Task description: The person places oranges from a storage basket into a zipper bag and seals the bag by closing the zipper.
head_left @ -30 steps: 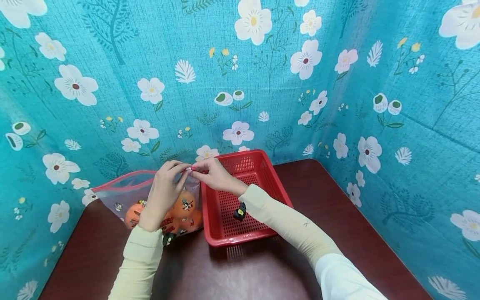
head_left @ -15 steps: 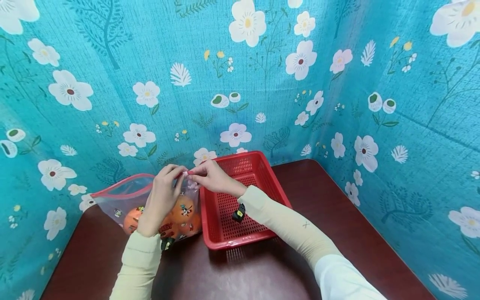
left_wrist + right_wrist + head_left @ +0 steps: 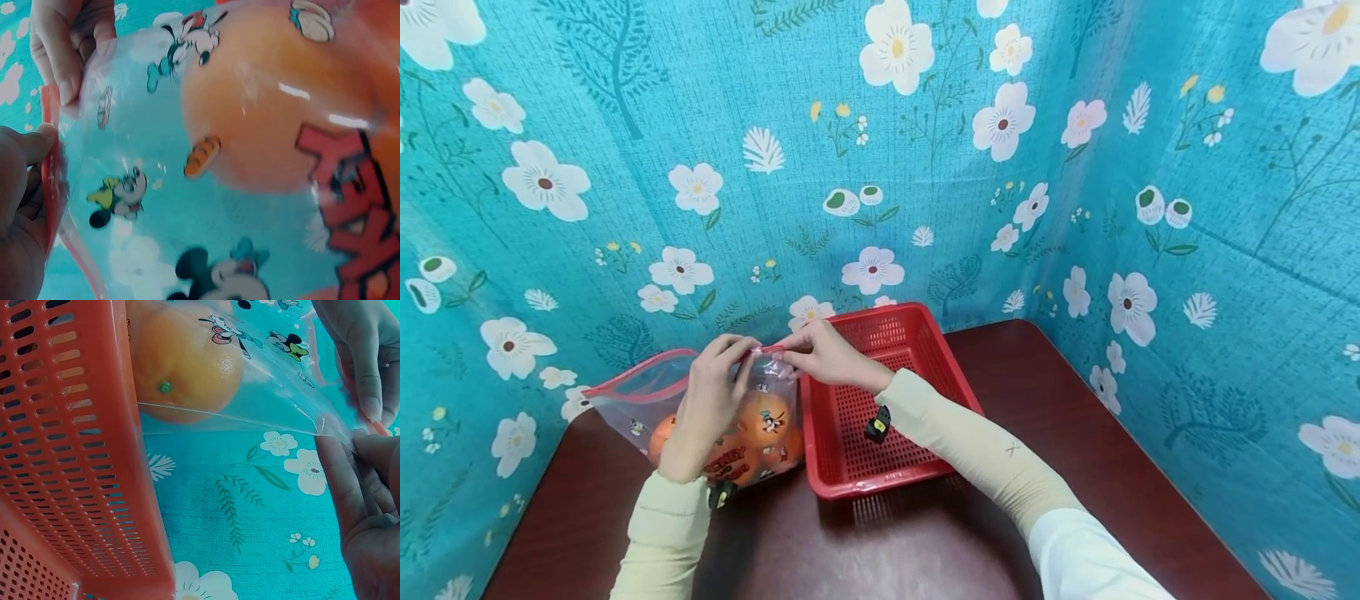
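A clear zip bag with cartoon prints and a red zip strip stands on the left of the table. Several oranges lie inside it; one orange shows a green stem end in the right wrist view. My left hand pinches the red zip strip between thumb and fingers. Close by, my right hand pinches the bag's right top corner, as the right wrist view also shows. To the left of my left hand the bag's mouth gapes; between the hands its edges lie together.
A red plastic basket with slotted walls stands right beside the bag, under my right forearm. The dark brown table reaches back to a blue flowered cloth that hangs behind and at the right.
My left hand has slid left along the zip strip, away from my right hand, so more of the strip shows between them. The right hand keeps its pinch on the corner.
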### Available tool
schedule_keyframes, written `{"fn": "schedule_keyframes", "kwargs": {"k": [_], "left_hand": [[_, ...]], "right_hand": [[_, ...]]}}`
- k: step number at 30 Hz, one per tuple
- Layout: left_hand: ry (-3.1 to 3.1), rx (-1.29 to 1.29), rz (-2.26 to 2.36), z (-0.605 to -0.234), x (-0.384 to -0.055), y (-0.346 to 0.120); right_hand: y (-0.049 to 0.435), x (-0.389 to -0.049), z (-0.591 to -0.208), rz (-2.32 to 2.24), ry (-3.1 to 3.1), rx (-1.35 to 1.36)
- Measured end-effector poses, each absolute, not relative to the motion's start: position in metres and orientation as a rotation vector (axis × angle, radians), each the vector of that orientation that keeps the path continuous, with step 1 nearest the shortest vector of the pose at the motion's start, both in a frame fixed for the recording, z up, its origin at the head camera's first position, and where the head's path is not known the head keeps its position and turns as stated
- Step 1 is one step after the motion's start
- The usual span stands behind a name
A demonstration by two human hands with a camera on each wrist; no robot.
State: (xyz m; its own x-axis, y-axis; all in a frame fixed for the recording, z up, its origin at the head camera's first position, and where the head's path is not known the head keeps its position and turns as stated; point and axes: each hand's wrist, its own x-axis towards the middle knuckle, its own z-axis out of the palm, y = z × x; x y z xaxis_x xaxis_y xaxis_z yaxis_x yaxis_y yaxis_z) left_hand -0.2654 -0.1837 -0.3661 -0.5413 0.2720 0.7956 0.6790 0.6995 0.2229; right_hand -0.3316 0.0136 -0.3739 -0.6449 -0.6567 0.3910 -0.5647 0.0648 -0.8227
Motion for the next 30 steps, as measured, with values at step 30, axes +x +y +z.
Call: {"fn": "schedule_keyframes", "kwargs": {"k": [30], "left_hand": [[-2.148,-0.723,-0.545,-0.364,-0.237,-0.238]], "right_hand": [[0.022,-0.325,-0.373,-1.547,2.295,-1.255]]}}
